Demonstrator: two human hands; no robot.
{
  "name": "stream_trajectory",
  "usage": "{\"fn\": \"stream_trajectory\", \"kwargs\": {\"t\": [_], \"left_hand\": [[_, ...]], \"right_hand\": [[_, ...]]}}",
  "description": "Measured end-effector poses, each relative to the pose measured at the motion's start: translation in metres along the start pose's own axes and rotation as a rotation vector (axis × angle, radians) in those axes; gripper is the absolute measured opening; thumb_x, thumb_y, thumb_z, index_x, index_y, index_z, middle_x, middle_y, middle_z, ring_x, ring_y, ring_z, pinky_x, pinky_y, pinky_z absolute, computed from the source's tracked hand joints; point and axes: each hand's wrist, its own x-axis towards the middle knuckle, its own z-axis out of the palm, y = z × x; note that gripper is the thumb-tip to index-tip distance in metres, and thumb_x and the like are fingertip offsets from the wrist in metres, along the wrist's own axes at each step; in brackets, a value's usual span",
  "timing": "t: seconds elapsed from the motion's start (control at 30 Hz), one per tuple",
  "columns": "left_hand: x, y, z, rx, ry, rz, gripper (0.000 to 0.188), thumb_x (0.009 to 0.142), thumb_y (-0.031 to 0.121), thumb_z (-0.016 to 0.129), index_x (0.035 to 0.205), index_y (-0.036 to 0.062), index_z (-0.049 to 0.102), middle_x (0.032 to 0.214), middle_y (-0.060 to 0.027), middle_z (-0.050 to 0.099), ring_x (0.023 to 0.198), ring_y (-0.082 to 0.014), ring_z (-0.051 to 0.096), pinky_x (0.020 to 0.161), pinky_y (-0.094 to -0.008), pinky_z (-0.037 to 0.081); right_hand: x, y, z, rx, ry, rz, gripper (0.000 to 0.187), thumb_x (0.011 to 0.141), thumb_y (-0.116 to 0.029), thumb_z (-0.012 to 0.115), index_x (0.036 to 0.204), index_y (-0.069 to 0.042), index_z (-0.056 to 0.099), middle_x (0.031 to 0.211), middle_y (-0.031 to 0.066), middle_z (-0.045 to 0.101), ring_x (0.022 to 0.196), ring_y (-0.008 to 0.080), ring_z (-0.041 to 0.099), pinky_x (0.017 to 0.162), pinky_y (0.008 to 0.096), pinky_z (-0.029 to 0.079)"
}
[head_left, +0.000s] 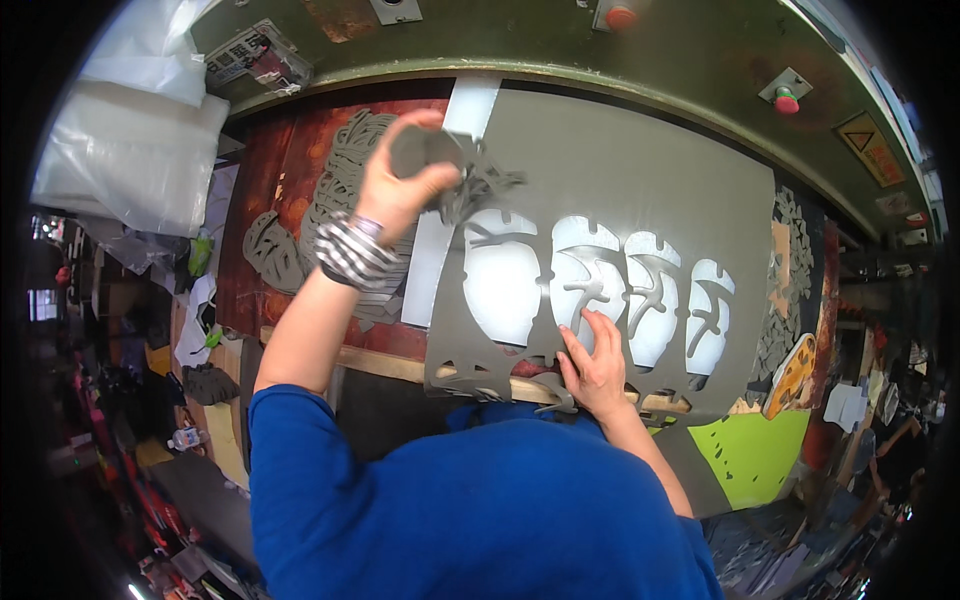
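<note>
A dark grey foam-like sheet (620, 150) lies over a white board, which shows through a row of several leaf-shaped cut-outs. Thin curved strips of the same material still cross some openings. My left hand (390, 190) is raised over the sheet's left edge, its fingers curled round cut grey foam pieces (428, 150); loose strips hang beside them, blurred. Down at the sheet's near side, my right hand (597, 370) rests with fingers spread, fingertips at the lower end of the second cut-out. It holds nothing that I can see.
Cut grey pieces (345, 190) are piled on the red board (245, 290) at left. A green machine beam (500, 40) with a red button (786, 102) spans the far side. Scraps (790, 270), a yellow spotted pad (792, 376) and a lime-green sheet (755, 455) are at right.
</note>
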Motion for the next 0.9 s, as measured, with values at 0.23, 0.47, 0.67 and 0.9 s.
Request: {"fn": "stream_trajectory", "kwargs": {"t": [0.23, 0.47, 0.67, 0.9], "left_hand": [[0.024, 0.096, -0.075, -0.476, -0.025, 0.227, 0.059, 0.096, 0.016, 0.055, 0.144, -0.0032, 0.026, 0.097, -0.0067, 0.056, 0.095, -0.0171, 0.055, 0.089, -0.0339, 0.046], [0.009, 0.112, -0.143, -0.130, 0.176, 0.057, 0.022, 0.096, 0.024, 0.059, 0.095, 0.0017, 0.060, 0.088, -0.0058, 0.066, 0.081, -0.0149, 0.064, 0.073, -0.0300, 0.054], [-0.019, 0.062, -0.218, -0.054, 0.506, 0.010, 0.025, 0.091, 0.015, 0.065, 0.110, 0.0003, 0.056, 0.079, -0.0026, 0.061, 0.073, -0.0136, 0.060, 0.072, -0.0286, 0.051], [-0.038, 0.025, -0.292, 0.369, 0.880, 0.080, 0.028, 0.085, 0.016, 0.072, 0.104, -0.0009, 0.060, 0.073, -0.0033, 0.064, 0.060, -0.0106, 0.060, 0.057, -0.0255, 0.050]], "right_hand": [[-0.001, 0.000, 0.001, -0.024, -0.010, -0.007, 0.044, 0.069, -0.010, 0.074, 0.113, -0.011, 0.066, 0.127, 0.0197, 0.049, 0.115, 0.0418, 0.048, 0.092, 0.0449, 0.046], [0.004, -0.003, -0.007, 0.047, -0.049, -0.007, 0.039, 0.070, -0.004, 0.073, 0.108, -0.006, 0.066, 0.126, 0.0198, 0.049, 0.114, 0.0421, 0.047, 0.093, 0.0484, 0.044], [0.014, -0.011, -0.029, 0.119, -0.024, -0.001, 0.030, 0.069, 0.004, 0.067, 0.099, 0.003, 0.064, 0.118, 0.0209, 0.056, 0.108, 0.0419, 0.053, 0.092, 0.0471, 0.044], [0.051, -0.007, -0.041, 0.084, -0.082, 0.007, 0.023, 0.072, 0.003, 0.066, 0.096, 0.003, 0.064, 0.114, 0.0178, 0.059, 0.108, 0.0394, 0.054, 0.093, 0.0458, 0.043]]}}
